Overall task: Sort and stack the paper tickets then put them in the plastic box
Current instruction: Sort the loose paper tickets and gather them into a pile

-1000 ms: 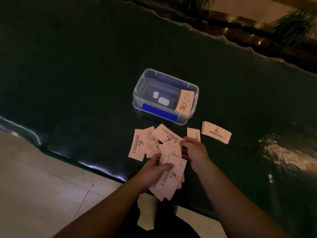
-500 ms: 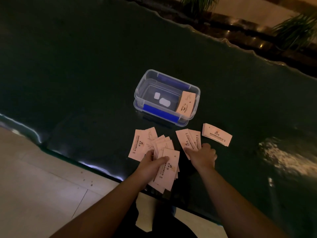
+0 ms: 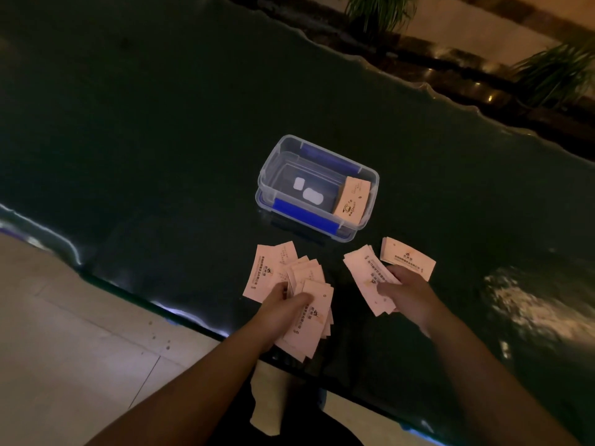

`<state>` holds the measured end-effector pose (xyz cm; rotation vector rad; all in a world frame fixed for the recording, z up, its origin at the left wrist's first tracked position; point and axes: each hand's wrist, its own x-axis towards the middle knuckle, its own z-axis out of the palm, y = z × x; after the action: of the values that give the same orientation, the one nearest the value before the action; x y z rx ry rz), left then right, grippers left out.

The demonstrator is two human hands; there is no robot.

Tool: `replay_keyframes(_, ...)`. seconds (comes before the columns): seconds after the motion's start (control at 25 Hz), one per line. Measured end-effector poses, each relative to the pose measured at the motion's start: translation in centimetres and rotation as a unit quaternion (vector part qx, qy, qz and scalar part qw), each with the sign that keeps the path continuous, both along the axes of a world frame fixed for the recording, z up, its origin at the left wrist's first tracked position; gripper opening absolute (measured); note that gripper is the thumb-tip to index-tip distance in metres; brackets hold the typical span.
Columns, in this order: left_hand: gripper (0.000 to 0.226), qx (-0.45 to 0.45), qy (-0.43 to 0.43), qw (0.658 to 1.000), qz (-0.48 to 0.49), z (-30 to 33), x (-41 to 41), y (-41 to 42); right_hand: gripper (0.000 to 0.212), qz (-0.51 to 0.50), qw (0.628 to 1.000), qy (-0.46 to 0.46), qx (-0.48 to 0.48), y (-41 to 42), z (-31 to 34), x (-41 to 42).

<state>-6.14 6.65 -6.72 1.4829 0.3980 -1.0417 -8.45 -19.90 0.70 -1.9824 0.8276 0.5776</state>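
Note:
A clear plastic box (image 3: pixel 368 177) with blue clips sits on the dark table; one stack of tickets (image 3: pixel 352 201) leans inside its right end. My left hand (image 3: pixel 283 309) holds a fanned bunch of pale tickets (image 3: pixel 314 317) near the table's front edge. More loose tickets (image 3: pixel 269 272) lie under and left of that fan. My right hand (image 3: pixel 404 292) grips a small stack of tickets (image 3: pixel 367 278) just right of the fan. A neat ticket stack (image 3: pixel 409 257) lies on the table beyond my right hand.
The dark glossy table (image 3: pixel 161 140) has a wavy front edge (image 3: pixel 180 313) close to my hands and a far edge at upper right. Pale floor tiles (image 3: pixel 80 365) lie below left. Potted plants (image 3: pixel 553 72) stand beyond the table.
My right hand has pulled several tickets out of the pile and moved right with them, away from my left hand. The left hand keeps its fan, now drawn slightly tighter.

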Motion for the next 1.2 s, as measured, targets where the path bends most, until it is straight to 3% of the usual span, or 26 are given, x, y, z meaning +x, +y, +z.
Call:
replay_keyframes(0.16, 0.039, 0.012, -0.001, 1.000, -0.013, 0.3, 0.6, -0.2, 0.032, 0.124, 0.991, 0.000, 0.057, -0.4, 4.2, 0.4)
replay_keyframes(0.32, 0.060, 0.011, 0.003, 0.999, -0.043, 0.8, 1.2, 0.1, 0.032, 0.203, 0.967, 0.087, 0.125, 0.7, 5.3, 2.1)
replay_keyframes(0.44, 0.072, 0.005, 0.016, 0.996, -0.085, 1.2, 1.7, 0.1, 0.038, 0.316, 0.940, 0.104, 0.072, 3.2, 5.1, 3.8)
replay_keyframes(0.52, 0.065, -0.010, 0.019, 0.994, -0.107, 1.6, 1.8, -0.3, 0.044, 0.342, 0.935, 0.084, 0.039, 4.7, 4.5, 4.7)
replay_keyframes(0.6, 0.047, -0.033, 0.019, 0.994, -0.107, 2.0, 1.8, -0.7, 0.049, 0.316, 0.946, 0.062, 0.043, 5.9, 3.9, 5.3)
replay_keyframes(0.76, 0.040, -0.087, 0.046, 0.990, -0.100, 2.3, 1.3, -1.5, 0.062, 0.223, 0.973, 0.009, 0.067, 7.0, 2.4, 4.8)
replay_keyframes(0.84, 0.028, -0.080, 0.061, 0.991, -0.091, 2.5, 0.8, -1.6, 0.070, 0.186, 0.981, -0.024, 0.049, 7.3, 1.5, 4.0)
replay_keyframes(0.96, 0.030, -0.080, 0.073, 0.992, -0.063, 2.2, 0.4, -2.0, 0.080, 0.094, 0.992, -0.081, -0.019, 7.5, -0.1, 2.3)
replay_keyframes(1.08, 0.051, -0.080, 0.063, 0.994, -0.037, 2.9, 0.3, -2.8, 0.092, -0.043, 0.999, -0.017, 0.001, 7.2, -1.3, 0.6)
replay_keyframes(1.2, 0.052, -0.077, 0.049, 0.996, -0.023, 4.0, 0.3, -3.6, 0.082, -0.128, 0.974, 0.099, 0.161, 7.0, -2.3, -0.8)
